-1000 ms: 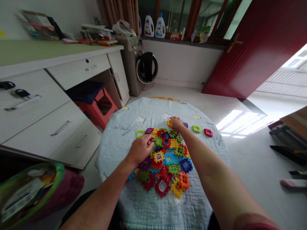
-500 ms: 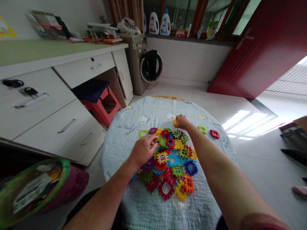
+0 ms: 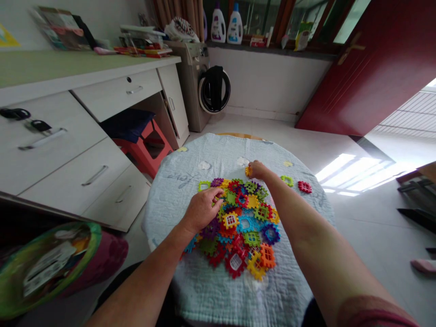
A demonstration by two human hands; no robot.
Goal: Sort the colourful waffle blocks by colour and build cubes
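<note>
Many coloured plastic pieces lie heaped on a round table (image 3: pixel 163 204) under a pale blue cloth. My right hand (image 3: pixel 258 170) pinches a yellow piece (image 3: pixel 248 171) just beyond the far side of the heap. At the heap's left edge is my left hand (image 3: pixel 203 206), its fingers curled over the pieces; whatever they may grip is hidden. A green square frame (image 3: pixel 287 180) and a red piece (image 3: pixel 304 186) lie apart on the right. Near the front of the heap are an orange piece (image 3: pixel 267 255) and a red one with a white window (image 3: pixel 235 262).
A full waste bin (image 3: pixel 112 252) stands at lower left, beside white drawers (image 3: pixel 95 175). A red stool (image 3: pixel 146 147) is tucked under the desk. Farther back are a washing machine (image 3: pixel 190 86) with its door open and a red door (image 3: pixel 381 68).
The view has shifted slightly. My right hand remains on the yellow piece, which has turned a little. My left hand's fingers have shifted slightly at the heap's edge.
</note>
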